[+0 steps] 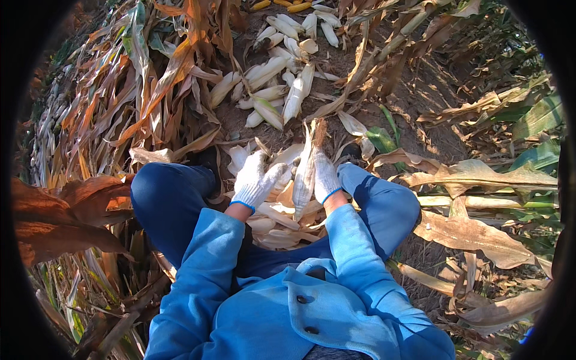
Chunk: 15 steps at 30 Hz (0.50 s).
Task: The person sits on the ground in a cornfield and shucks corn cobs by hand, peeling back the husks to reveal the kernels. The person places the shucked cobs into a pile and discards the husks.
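White knitted gloves with blue cuffs cover both my hands. My right hand is closed around an ear of corn in its pale dry husk, held upright between my knees with brown silk at its far end. To the left of this ear is my left hand, its thumb apart from the fingers and pointing toward the ear; I see nothing in it, though its palm side is partly hidden. Loose pale husks lie in a heap below my hands, between my legs.
Ahead on the soil lies a pile of unhusked corn ears, with several bare yellow cobs beyond it. Dry corn stalks and leaves are heaped at the left. More stalks and broad leaves lie at the right, close to my knee.
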Motion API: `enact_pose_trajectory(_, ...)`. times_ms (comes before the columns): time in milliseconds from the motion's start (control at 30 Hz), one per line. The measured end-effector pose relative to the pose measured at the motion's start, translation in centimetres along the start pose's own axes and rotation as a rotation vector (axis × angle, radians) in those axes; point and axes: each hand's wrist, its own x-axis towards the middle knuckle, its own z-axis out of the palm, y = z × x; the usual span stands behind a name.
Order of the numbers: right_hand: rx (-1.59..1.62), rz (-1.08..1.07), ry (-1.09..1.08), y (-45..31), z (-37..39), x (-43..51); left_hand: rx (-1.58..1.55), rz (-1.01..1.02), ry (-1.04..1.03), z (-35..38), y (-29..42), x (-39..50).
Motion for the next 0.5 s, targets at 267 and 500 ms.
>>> enact_pose_trajectory(267, -0.895, -0.101, -0.103, 2.9, 0.0, -2.2, -0.191, -0.175, -0.323, -0.3, 2.5, 1.2)
enact_pose_trajectory(500, -0.822, -0.079, -0.059, 2.6, -0.6, -2.5, -0.04, 0.143, -0.336, 0.3, 0.8, 1.9)
